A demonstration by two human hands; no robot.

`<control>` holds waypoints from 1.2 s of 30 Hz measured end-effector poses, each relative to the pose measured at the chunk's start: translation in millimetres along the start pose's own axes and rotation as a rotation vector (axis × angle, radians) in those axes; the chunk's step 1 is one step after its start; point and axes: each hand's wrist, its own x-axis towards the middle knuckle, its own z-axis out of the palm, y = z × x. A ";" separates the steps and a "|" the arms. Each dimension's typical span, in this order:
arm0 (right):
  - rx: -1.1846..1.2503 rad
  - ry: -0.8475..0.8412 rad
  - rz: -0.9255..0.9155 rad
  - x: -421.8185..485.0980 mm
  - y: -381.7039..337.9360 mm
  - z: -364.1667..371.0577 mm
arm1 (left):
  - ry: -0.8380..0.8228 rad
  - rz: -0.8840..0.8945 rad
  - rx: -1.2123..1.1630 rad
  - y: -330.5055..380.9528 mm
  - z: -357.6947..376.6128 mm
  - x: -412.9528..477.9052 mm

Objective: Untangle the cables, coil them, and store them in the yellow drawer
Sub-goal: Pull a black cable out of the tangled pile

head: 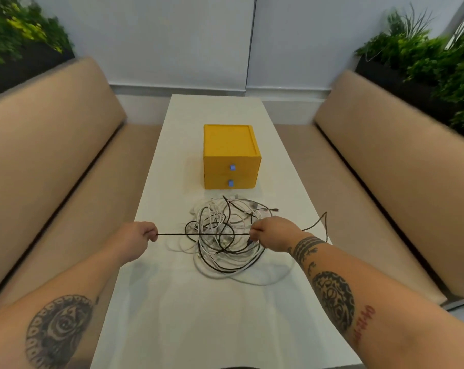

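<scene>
A tangle of white and black cables (225,235) lies on the white table (199,315), in front of a yellow two-drawer box (231,155) with small blue pulls; both drawers are closed. My left hand (137,238) pinches one end of a black cable (201,234), which runs taut across the pile to my right hand (275,233). My right hand pinches the same black cable, whose far part trails off to the right past my wrist, arching over the table's edge.
Beige padded benches (52,169) (385,169) run along both sides of the narrow table. Dark planters with green plants (20,35) (425,62) stand behind each bench. A white wall closes the far end.
</scene>
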 end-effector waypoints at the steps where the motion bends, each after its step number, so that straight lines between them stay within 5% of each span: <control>1: -0.025 0.013 -0.001 -3.0 10.0 7.4 | -0.003 -0.015 -0.007 -7.9 10.0 0.4; 15: -0.173 -0.062 0.328 -74.5 143.0 47.1 | 0.030 -0.192 -0.108 -81.8 68.0 -16.3; 27: -0.311 0.002 0.532 -78.9 167.6 74.3 | 0.142 -0.197 -0.050 -86.7 46.8 -64.7; 31: -0.171 0.134 0.525 -66.7 169.5 80.4 | 0.182 -0.108 -0.050 -104.6 49.7 -77.8; 36: -0.328 -0.022 0.581 -72.8 154.1 75.3 | 0.169 0.024 -0.077 -106.9 45.4 -92.4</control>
